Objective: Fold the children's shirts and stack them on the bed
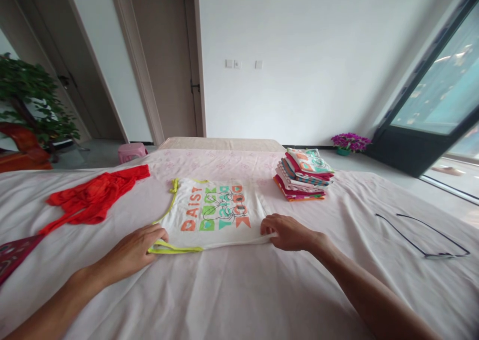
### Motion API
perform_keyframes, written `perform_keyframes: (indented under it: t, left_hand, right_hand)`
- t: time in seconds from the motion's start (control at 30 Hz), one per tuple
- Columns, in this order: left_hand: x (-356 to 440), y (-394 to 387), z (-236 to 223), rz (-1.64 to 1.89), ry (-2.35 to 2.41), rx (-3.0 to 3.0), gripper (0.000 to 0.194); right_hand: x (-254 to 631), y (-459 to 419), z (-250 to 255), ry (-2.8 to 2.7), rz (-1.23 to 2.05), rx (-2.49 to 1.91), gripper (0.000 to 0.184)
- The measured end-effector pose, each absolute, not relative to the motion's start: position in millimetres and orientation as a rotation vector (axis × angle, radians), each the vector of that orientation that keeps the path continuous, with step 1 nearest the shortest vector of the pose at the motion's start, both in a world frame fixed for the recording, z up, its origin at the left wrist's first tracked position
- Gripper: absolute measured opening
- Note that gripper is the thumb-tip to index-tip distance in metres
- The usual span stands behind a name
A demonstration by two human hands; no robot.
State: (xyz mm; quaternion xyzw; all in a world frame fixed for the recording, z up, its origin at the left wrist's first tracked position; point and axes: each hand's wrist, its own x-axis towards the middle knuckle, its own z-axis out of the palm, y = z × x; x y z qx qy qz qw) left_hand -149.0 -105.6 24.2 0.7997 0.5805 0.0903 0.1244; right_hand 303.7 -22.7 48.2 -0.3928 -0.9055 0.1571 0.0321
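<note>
A white tank top [220,238] with yellow-green trim and a coloured "DAISY" print lies flat on the pale sheet, turned sideways. My left hand [140,248] grips its near left corner beside the trim, fingers closed on the cloth. At the near right corner, by the hem, my right hand [286,232] pinches the fabric with curled fingers. Beyond my right hand stands a stack of folded clothes [303,175], a similar white printed piece on top. Left of the tank top lies a crumpled red garment [99,193] with a strap trailing toward me.
A pair of glasses [426,235] rests on the sheet [239,290] at the right. Dark red printed cloth [18,253] is at the left edge. Behind are a pink stool [132,152], a purple flower pot [348,143] and a leafy plant [33,95].
</note>
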Motion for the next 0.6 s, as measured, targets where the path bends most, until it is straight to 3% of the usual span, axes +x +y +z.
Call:
perform_keyframes:
  t: [0.17,0.3,0.53,0.6]
  left_hand:
    - [-155.9,-95.9,27.4,0.365,1.673,2.096,0.021]
    - [-147.8,-95.5,21.7,0.595,1.703,1.935,0.029]
    - [-161.1,-92.7,-18.7,0.850,1.881,2.084,0.021]
    - [-169.6,-87.6,-25.7,0.863,1.959,2.140,0.022]
  right_hand:
    - [303.2,-15.0,42.5,-2.735,0.509,-1.240,0.041]
    - [302.6,-11.6,32.4,-2.585,0.642,-1.266,0.039]
    - [307.3,-13.0,18.4,-2.365,0.772,-1.165,0.016]
    - [307.9,-13.5,16.4,-2.330,0.779,-1.177,0.019]
